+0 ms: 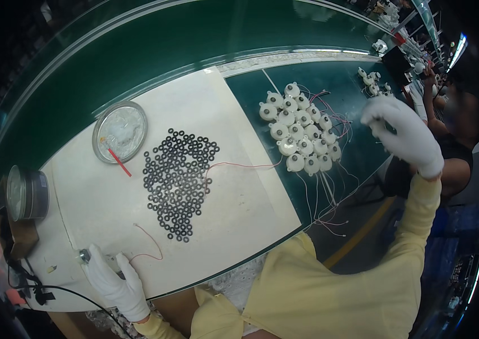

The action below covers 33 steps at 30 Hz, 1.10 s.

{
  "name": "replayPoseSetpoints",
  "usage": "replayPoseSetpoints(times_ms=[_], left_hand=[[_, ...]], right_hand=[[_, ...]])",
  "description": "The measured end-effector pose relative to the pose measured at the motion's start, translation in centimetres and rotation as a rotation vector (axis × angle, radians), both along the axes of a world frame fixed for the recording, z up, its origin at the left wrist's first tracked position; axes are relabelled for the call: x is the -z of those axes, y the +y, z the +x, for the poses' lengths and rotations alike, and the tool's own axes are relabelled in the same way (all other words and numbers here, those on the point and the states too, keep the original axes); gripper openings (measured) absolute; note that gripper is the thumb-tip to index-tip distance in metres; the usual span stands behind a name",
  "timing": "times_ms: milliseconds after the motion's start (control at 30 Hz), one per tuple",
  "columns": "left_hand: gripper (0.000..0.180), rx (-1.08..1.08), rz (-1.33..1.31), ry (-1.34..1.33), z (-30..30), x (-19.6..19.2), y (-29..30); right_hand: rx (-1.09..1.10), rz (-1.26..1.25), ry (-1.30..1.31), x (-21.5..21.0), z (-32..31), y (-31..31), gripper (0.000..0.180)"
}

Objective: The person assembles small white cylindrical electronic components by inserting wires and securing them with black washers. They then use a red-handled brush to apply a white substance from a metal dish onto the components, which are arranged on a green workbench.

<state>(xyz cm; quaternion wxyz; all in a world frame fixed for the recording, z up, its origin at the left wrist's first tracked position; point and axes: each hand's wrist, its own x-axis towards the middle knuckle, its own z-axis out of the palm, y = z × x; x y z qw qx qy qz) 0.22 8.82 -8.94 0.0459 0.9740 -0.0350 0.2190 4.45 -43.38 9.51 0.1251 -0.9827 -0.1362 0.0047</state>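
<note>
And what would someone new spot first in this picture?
Probably the scatter of little black rings around the middle of the white board. Next, the bunch of round white parts on the green surface to its right. Then the white-gloved right hand, right of them.

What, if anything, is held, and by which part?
Left hand: apparently a small metallic part, partly hidden; gripped area unclear. Right hand: nothing visible in it.

The person wears a pale yellow, long-sleeved top (pixel 329 288) of soft, creased fabric, its sleeves (pixel 421 212) plain, with white gloves covering the left hand (pixel 114 281) and right hand (pixel 406 133) to the wrists.
</note>
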Motion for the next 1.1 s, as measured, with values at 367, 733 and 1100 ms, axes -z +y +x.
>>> replayPoseSetpoints(times_ms=[367,733,1100], left_hand=[[0.054,-0.007,0.014,-0.041,0.4,-0.1,-0.4],[0.057,-0.049,-0.029,0.004,0.2,-0.5,-0.8],[0.064,0.027,0.008,-0.052,0.0,-0.3,-0.5]], right_hand=[[-0.316,-0.034,0.016,8.0,18.1,-2.5,0.028],[-0.279,0.384,0.341,13.1,21.6,-2.0,0.051],[-0.294,0.292,0.248,12.9,20.9,-1.3,0.029]])
